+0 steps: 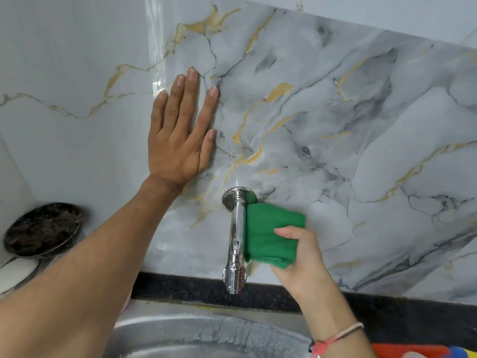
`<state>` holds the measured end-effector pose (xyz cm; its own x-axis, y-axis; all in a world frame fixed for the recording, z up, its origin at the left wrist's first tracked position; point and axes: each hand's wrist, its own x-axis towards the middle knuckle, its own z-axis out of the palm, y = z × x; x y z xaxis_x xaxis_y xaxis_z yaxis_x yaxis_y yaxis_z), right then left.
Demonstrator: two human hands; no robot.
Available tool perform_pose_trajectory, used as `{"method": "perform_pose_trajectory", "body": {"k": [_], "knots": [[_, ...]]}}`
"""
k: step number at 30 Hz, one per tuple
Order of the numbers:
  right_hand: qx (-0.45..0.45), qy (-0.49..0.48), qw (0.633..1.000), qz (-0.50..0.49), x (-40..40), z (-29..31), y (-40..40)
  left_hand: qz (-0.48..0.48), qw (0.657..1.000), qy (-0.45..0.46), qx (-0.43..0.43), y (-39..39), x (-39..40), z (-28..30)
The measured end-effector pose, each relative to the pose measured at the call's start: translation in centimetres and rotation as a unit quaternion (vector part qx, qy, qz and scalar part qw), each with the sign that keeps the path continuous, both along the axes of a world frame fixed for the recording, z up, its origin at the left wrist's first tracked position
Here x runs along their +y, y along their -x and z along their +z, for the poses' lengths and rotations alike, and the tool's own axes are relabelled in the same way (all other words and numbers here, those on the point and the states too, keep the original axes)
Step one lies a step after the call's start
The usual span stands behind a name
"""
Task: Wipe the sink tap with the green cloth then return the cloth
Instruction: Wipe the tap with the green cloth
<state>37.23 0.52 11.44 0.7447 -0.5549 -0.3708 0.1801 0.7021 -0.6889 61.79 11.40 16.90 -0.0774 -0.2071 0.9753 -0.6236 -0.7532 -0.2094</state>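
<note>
A chrome tap (pixel 236 236) sticks out of the marble-patterned wall above the steel sink (pixel 206 337). A folded green cloth (pixel 268 236) is pressed against the tap's right side, just below its round wall flange. My right hand (pixel 302 259) grips the cloth from the right, thumb on top. My left hand (pixel 180 133) lies flat on the wall up and left of the tap, fingers spread, holding nothing.
A dark round pan (pixel 42 229) with dark contents rests at the left, with a white object (pixel 15 275) below it. A black stone ledge (pixel 387 313) runs under the wall tiles. Red and blue items (pixel 418 351) show at the bottom right corner.
</note>
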Motion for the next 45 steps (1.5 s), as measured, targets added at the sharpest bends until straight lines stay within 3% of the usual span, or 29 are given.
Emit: {"method": "perform_pose_trajectory", "body": {"k": [2,3,4,6,7,8,11,16,22,30,36,38,39,41,42,43,44,45], "knots": [[0.018,0.199,0.977,-0.068,0.3,1.8,0.3,0.005,1.0,0.001,0.001,0.0,-0.1,0.0],[0.034,0.334,0.938,-0.08,0.9,2.6,0.2,0.007,1.0,0.002,0.002,0.0,-0.1,0.0],[0.058,0.479,0.873,-0.066,1.8,3.4,-0.2,0.006,1.0,0.004,0.003,0.0,-0.1,0.0],[0.14,0.706,0.692,0.061,3.8,3.7,-0.8,0.001,1.0,0.006,0.004,0.1,-0.1,0.0],[0.181,0.759,0.612,0.127,4.6,3.5,-1.0,0.0,1.0,0.006,0.003,0.1,-0.1,0.0],[0.214,0.779,0.568,0.156,5.1,3.3,-1.1,-0.002,1.0,0.006,0.001,0.2,-0.1,0.0],[0.247,0.788,0.556,0.092,5.7,3.6,-1.6,-0.008,1.0,0.008,-0.004,0.1,-0.1,-0.1],[0.293,0.819,0.494,0.007,7.6,2.4,-4.1,-0.001,1.0,0.009,-0.005,0.2,-0.1,-0.1],[0.304,0.808,0.505,0.003,8.5,0.7,-3.2,0.007,1.0,0.001,0.016,0.6,0.0,0.1],[0.254,0.842,0.469,-0.075,10.5,-3.0,0.1,0.002,1.0,0.004,0.019,0.6,0.1,0.1],[0.16,0.862,0.477,-0.063,10.4,-6.4,2.9,-0.003,1.0,0.01,0.018,0.4,-0.1,0.0],[0.098,0.848,0.52,-0.024,9.6,-7.8,5.2,-0.002,1.0,0.01,0.016,0.3,-0.1,0.0],[0.076,0.811,0.581,-0.009,9.3,-8.6,6.5,-0.002,1.0,0.01,0.016,0.3,-0.1,0.0],[0.048,0.637,0.769,-0.027,8.5,-9.8,8.2,-0.003,1.0,0.01,0.015,0.2,-0.2,-0.1],[0.032,0.491,0.87,-0.037,8.1,-9.6,8.3,-0.002,1.0,0.009,0.014,0.2,-0.2,-0.1],[0.015,0.32,0.947,-0.036,7.2,-9.3,7.7,-0.001,1.0,0.009,0.013,0.2,-0.2,-0.1],[0.005,0.153,0.988,-0.018,6.0,-9.0,6.7,0.0,1.0,0.01,0.011,0.1,-0.2,-0.1],[0.018,0.028,0.999,0.012,4.7,-8.4,5.3,-0.001,1.0,0.012,0.01,0.1,-0.3,0.0]]}}
